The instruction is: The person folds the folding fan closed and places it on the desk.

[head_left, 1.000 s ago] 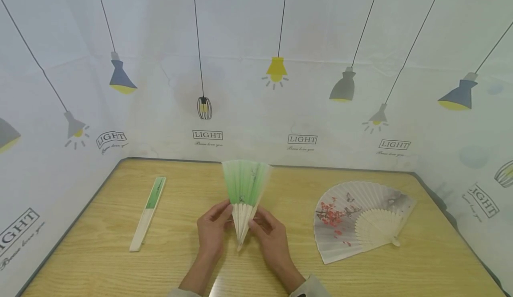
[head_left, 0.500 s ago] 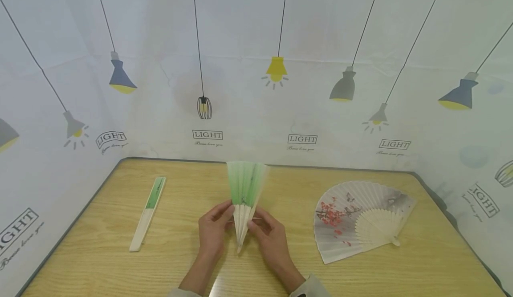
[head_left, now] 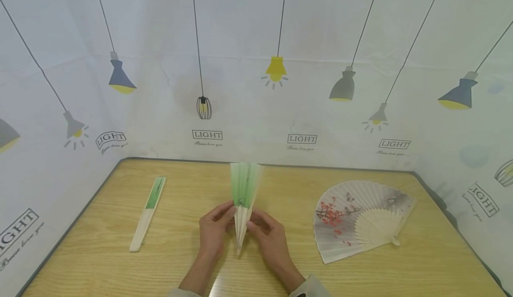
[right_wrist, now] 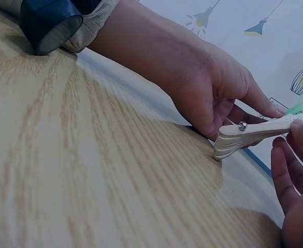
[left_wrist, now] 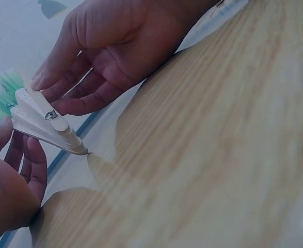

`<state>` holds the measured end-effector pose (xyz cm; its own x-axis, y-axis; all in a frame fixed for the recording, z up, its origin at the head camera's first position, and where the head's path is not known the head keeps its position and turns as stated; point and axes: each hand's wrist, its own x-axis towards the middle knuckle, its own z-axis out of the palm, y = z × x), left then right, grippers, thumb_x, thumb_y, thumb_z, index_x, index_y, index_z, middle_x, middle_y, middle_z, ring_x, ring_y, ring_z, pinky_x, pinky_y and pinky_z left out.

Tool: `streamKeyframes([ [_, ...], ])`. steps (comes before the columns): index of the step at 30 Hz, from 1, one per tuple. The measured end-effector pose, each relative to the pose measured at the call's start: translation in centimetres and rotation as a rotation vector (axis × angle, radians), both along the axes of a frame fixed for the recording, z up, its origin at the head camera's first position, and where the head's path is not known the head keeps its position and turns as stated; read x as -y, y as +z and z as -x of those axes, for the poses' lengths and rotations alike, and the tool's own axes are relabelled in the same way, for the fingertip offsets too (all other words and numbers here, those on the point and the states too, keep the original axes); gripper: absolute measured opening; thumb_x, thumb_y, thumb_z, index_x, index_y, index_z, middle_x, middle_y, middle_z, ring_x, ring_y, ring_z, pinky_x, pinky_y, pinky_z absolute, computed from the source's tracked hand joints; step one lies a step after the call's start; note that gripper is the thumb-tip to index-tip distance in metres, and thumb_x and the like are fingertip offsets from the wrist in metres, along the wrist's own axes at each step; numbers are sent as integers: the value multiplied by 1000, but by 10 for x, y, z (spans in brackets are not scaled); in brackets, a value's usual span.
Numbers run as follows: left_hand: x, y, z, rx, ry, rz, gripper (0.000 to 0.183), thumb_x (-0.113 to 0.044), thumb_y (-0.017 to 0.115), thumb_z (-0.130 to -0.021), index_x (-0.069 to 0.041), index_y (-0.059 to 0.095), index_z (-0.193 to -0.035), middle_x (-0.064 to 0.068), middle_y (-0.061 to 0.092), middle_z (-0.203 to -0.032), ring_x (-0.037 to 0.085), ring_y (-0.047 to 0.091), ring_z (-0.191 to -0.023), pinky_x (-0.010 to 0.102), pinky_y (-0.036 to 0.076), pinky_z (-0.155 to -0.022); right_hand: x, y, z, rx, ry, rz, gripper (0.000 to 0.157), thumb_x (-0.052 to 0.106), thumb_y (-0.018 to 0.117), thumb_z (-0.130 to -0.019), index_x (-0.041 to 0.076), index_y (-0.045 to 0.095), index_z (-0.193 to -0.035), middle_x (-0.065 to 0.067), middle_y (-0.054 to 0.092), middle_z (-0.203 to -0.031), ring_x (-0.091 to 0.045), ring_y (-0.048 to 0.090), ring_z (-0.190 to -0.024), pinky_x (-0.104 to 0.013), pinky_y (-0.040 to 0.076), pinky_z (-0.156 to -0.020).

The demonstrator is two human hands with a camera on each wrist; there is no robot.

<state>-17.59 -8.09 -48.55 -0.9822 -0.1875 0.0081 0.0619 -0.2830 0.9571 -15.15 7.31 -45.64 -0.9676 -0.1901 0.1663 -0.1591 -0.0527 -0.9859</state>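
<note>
A green folding fan [head_left: 244,185] with pale ribs stands partly spread between both hands in the head view. My left hand [head_left: 216,228] pinches its left outer rib between thumb and fingers. On the other side, my right hand [head_left: 268,234] grips the right outer rib the same way. In the left wrist view the fan's ribs [left_wrist: 48,121] converge to a pivot end low over the wood, with a small metal ring on one side. The right wrist view shows the stacked rib ends [right_wrist: 234,142] from the side, thumbs on the outer ribs.
A closed folding fan [head_left: 148,214] with a green section lies at the left of the wooden table [head_left: 180,261]. To the right lies a spread fan [head_left: 360,221] with red blossoms. A white printed curtain [head_left: 248,110] encloses the back and sides.
The green fan has narrowed as its outer ribs came closer together. My right hand has shifted slightly left, my left slightly right. The other two fans have stayed put.
</note>
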Motion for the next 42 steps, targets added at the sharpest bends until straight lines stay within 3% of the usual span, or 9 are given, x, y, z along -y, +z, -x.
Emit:
streamKeyframes([
  [9,1,1,-1,2,-34,19,30,-14,70,-89,4,65,-113,12,69,-98,19,65,-78,30,58,-69,1,-1,0,10,-3,35,36,5,63,-92,-3,56,-127,-17,63,-113,-34,58,-107,-36,55,-89],
  [18,2,0,-1,2,-68,22,30,-15,69,-89,2,66,-113,11,68,-97,18,64,-78,30,58,-70,0,-5,1,6,26,36,36,7,62,-93,-1,56,-127,-15,63,-118,-33,57,-112,-33,53,-91],
  [28,1,-1,0,-6,-93,18,32,-22,72,-86,0,69,-110,12,69,-100,23,65,-82,37,58,-76,1,-1,1,-6,3,43,35,4,62,-93,-2,56,-127,-17,63,-117,-34,58,-110,-31,54,-88],
  [36,0,1,0,-1,-83,0,31,-17,73,-86,2,68,-110,12,69,-98,22,65,-83,36,59,-76,1,-26,11,-17,-7,67,33,8,65,-92,6,61,-124,-13,65,-112,-29,60,-106,-33,55,-87],
  [42,0,1,0,10,-85,1,31,-14,71,-87,5,66,-111,11,69,-96,19,65,-83,33,58,-74,1,-29,11,-28,8,61,34,12,65,-92,7,61,-125,-13,66,-112,-28,61,-105,-35,55,-87],
])
